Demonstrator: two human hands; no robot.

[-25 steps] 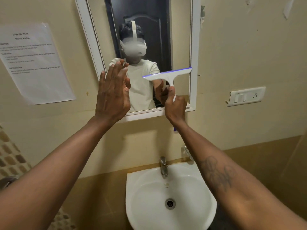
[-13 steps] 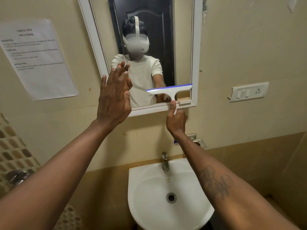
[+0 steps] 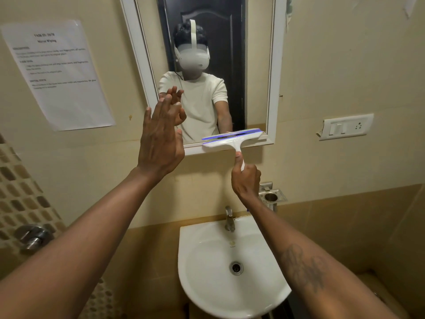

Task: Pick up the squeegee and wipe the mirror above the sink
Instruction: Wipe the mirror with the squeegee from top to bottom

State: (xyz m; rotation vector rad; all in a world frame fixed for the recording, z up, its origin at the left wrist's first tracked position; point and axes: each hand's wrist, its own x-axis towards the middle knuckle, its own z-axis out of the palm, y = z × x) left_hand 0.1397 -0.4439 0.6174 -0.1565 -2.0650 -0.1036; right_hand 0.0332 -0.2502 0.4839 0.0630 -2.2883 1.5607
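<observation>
A white squeegee with a blue rubber edge lies across the bottom right of the mirror, its blade level with the lower white frame. My right hand grips its short handle from below, thumb stretched up along it. My left hand is raised in front of the mirror's lower left corner with straight fingers and holds nothing. The mirror reflects a person in a white shirt and headset.
A white sink with a steel tap sits below the mirror. A metal cup holder is fixed to the wall right of my right hand. A printed sheet hangs at left, a switch plate at right.
My right hand has drawn the squeegee straight down the right side of the mirror, from mid-height to the bottom frame. My left hand has stayed raised in much the same place.
</observation>
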